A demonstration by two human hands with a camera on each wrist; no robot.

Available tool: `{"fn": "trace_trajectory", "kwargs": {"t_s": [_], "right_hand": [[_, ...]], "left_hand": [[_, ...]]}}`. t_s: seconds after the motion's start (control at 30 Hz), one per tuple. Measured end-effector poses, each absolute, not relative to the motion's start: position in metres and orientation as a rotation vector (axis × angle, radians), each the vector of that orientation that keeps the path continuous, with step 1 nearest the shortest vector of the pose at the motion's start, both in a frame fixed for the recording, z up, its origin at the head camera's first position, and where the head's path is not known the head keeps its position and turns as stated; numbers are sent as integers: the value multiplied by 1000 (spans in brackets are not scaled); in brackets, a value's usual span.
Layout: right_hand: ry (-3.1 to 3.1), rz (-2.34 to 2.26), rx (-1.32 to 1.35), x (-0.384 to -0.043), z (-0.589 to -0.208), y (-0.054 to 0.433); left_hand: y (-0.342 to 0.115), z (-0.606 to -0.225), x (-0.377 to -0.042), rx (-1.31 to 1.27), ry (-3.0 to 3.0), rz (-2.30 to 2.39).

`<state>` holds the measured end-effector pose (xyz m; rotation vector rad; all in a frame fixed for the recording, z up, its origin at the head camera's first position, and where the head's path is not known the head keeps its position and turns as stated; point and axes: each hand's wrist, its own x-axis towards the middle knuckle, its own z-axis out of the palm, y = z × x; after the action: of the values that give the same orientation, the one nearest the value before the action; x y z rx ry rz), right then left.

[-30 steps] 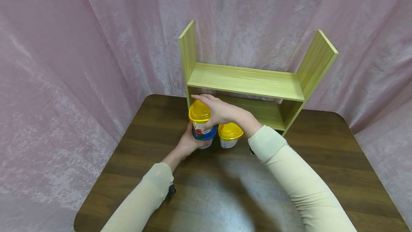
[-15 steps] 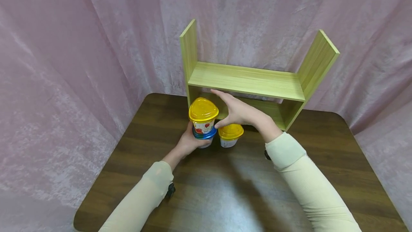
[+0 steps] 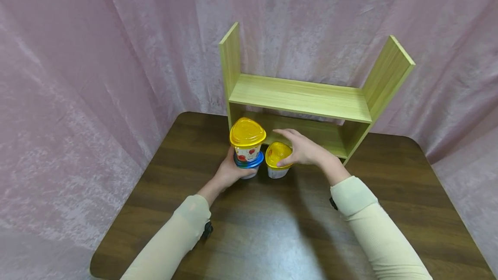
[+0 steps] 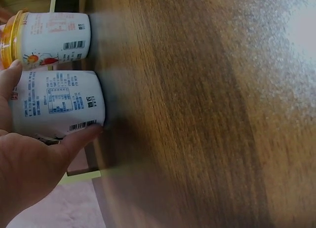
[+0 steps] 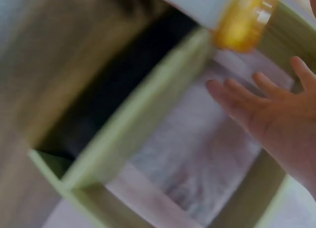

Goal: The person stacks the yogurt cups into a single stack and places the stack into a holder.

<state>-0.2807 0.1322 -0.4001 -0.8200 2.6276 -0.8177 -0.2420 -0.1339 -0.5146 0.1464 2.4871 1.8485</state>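
Note:
My left hand (image 3: 227, 171) holds a white tub with a blue lid (image 3: 249, 161) around its side, on the table. Stacked on that lid is a tub with a yellow lid (image 3: 247, 133) and red fruit pictures on its wall. To their right stands another yellow-lidded tub (image 3: 278, 159). My right hand (image 3: 306, 149) hovers at this tub with thumb and fingers spread; whether the thumb touches the lid I cannot tell. In the left wrist view, thumb and fingers wrap the lower white tub (image 4: 61, 99). The right wrist view has the open right hand (image 5: 271, 107) beside a blurred yellow lid (image 5: 242, 23).
A pale wooden shelf (image 3: 299, 98) with two upright side panels stands behind the tubs. The brown wooden table (image 3: 249, 232) stretches toward me. Pink curtains (image 3: 155, 46) hang at the back and sides.
My right hand has let go of the upper yellow-lidded tub and moved right to the other yellow-lidded one. The left hand keeps its grip on the blue-lidded tub.

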Motion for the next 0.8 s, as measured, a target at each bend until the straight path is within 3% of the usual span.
{"fn": "trace_trajectory", "kwargs": {"t_s": [0.3,0.8], "right_hand": [[2657,-816,-774,-281,-439,137],[2725,-863,-786,-280,-454,133]], "left_hand": [[-132,-511,-239,122,2494,1833],[-132,-520,-240,88,2493,1849]]}}
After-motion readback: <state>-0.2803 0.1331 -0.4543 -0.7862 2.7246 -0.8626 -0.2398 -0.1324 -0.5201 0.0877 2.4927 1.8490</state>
